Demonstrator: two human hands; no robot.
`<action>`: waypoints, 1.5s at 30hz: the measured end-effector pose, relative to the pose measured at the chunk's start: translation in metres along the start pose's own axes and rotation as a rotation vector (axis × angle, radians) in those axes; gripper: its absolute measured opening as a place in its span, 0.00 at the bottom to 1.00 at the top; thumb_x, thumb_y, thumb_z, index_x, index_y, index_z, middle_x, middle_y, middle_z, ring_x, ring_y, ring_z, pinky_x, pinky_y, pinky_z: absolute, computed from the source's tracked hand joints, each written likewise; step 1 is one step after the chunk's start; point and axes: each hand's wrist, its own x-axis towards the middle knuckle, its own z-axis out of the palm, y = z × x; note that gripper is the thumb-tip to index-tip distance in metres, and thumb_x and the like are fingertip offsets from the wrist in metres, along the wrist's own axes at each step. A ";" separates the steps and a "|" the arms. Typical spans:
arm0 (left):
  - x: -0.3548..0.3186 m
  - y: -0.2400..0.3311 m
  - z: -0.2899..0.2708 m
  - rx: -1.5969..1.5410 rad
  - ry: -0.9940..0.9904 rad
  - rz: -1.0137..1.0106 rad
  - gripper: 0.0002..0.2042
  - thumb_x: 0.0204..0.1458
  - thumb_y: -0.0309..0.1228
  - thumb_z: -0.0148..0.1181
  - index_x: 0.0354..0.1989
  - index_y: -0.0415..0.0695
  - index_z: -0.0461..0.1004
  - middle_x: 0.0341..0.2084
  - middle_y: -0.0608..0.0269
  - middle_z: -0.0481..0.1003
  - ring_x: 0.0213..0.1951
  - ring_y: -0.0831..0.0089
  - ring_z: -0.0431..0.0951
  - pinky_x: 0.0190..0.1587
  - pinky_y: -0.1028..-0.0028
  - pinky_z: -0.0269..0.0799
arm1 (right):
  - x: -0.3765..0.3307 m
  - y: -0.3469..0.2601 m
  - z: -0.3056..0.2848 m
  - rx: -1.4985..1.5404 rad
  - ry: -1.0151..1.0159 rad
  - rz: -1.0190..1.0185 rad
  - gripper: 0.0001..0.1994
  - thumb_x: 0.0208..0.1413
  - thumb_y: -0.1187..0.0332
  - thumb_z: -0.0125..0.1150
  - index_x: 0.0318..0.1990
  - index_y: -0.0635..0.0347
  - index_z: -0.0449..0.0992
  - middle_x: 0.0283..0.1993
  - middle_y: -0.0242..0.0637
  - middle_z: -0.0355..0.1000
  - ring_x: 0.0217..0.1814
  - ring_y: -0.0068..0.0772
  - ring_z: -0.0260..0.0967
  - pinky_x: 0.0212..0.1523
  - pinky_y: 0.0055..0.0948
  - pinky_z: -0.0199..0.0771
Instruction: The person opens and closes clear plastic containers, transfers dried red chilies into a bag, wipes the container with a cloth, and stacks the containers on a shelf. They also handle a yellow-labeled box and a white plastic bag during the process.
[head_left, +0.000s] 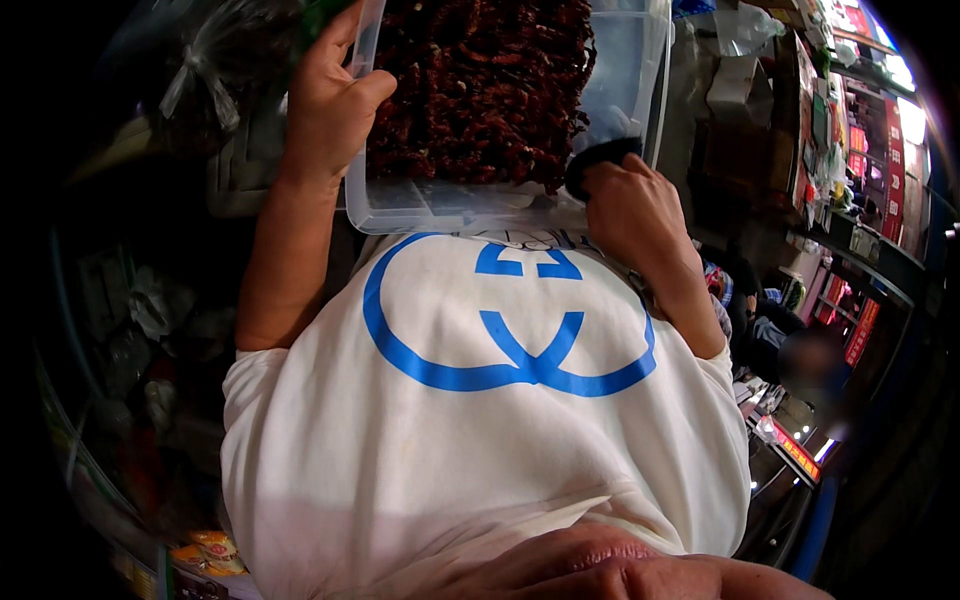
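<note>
In front of my chest is a clear plastic bin. A thick mass of dark reddish-brown, shrivelled pieces fills much of it; I cannot tell their exact kind. My left hand grips the bin's left side, with the thumb over the rim and the fingers outside, partly cut off by the top edge. At the near right corner, my right hand is closed on a black, rounded object, which touches the edge of the dark pieces. Its full shape is hidden by the hand.
On the left hangs a knotted clear plastic bag in shadow. To the right are cardboard boxes and a crumpled plastic bag. Farther right, a person is near shelves with red signs. Yellow packets lie at lower left.
</note>
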 end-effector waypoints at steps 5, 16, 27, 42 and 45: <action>0.002 -0.008 -0.003 -0.023 -0.003 -0.007 0.33 0.32 0.13 0.43 0.57 0.33 0.60 0.50 0.59 0.67 0.50 0.73 0.68 0.52 0.78 0.61 | -0.005 0.041 0.006 0.451 -0.008 -0.237 0.11 0.49 0.73 0.50 0.38 0.60 0.77 0.40 0.40 0.74 0.44 0.37 0.70 0.47 0.27 0.68; 0.022 -0.043 0.005 -0.067 -0.034 -0.011 0.31 0.35 0.15 0.51 0.56 0.37 0.61 0.40 0.60 0.72 0.27 0.82 0.72 0.26 0.83 0.67 | 0.071 0.149 0.056 2.383 0.269 0.066 0.18 0.57 0.63 0.47 0.49 0.67 0.70 0.46 0.42 0.71 0.47 0.37 0.70 0.49 0.33 0.70; 0.032 -0.029 0.024 0.131 0.033 -0.127 0.33 0.37 0.16 0.51 0.59 0.36 0.58 0.52 0.57 0.66 0.27 0.83 0.70 0.29 0.80 0.66 | 0.068 0.123 0.110 2.178 0.089 0.105 0.18 0.61 0.66 0.41 0.55 0.66 0.63 0.48 0.41 0.70 0.47 0.33 0.70 0.47 0.30 0.72; 0.036 -0.074 0.013 0.035 0.028 -0.084 0.30 0.43 0.23 0.57 0.59 0.39 0.59 0.53 0.60 0.66 0.50 0.74 0.67 0.52 0.74 0.62 | 0.052 0.104 0.174 2.282 0.203 0.311 0.17 0.59 0.61 0.47 0.50 0.64 0.67 0.44 0.39 0.71 0.43 0.35 0.70 0.45 0.31 0.72; 0.035 -0.062 0.013 -0.007 -0.010 -0.158 0.31 0.46 0.33 0.60 0.60 0.41 0.58 0.55 0.60 0.64 0.58 0.72 0.59 0.60 0.72 0.52 | 0.050 0.099 0.173 2.246 0.225 0.333 0.17 0.59 0.60 0.47 0.49 0.64 0.68 0.44 0.39 0.71 0.43 0.34 0.70 0.43 0.31 0.72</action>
